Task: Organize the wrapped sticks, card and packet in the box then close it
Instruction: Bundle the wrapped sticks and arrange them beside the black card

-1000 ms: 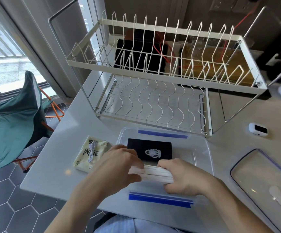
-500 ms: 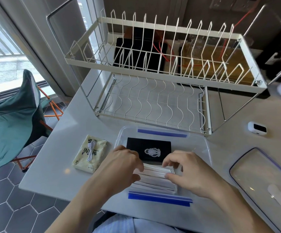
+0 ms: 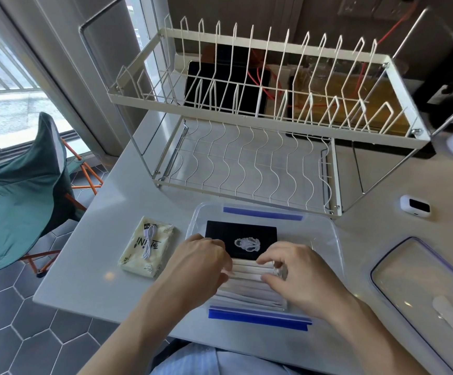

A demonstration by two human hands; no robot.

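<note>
Inside the clear plastic storage box with blue clip flaps point(image 3: 325, 239), at its near half, we find the stack of white paper-wrapped sticks point(image 3: 247, 274) lying flat, long axis running left to right across the box. We have both hands on the stack: the left hand point(image 3: 201, 262) at its left end, the right hand point(image 3: 295, 274) at its right end. The fingers of both hands are curled onto the upper sticks, and the right fingertips appear to pinch the top stick at its end. We cannot tell how the left fingertips close, as the back of that hand covers them.

The black rectangular card with a white figure point(image 3: 240, 242) lies flat in the far half of the box, just beyond the sticks, its near edge touching or tucked under the stack; which of the two cannot be made out.

The pale yellow printed packet with a white cable point(image 3: 148, 246) lies on the white table point(image 3: 90, 266), just left of the box and nearer the left hand. Its long axis runs away from us. We judge that the left hand should take it next.

The clear lid with blue rim point(image 3: 420, 288) lies to the right, partly cut off by the frame edge.
</note>
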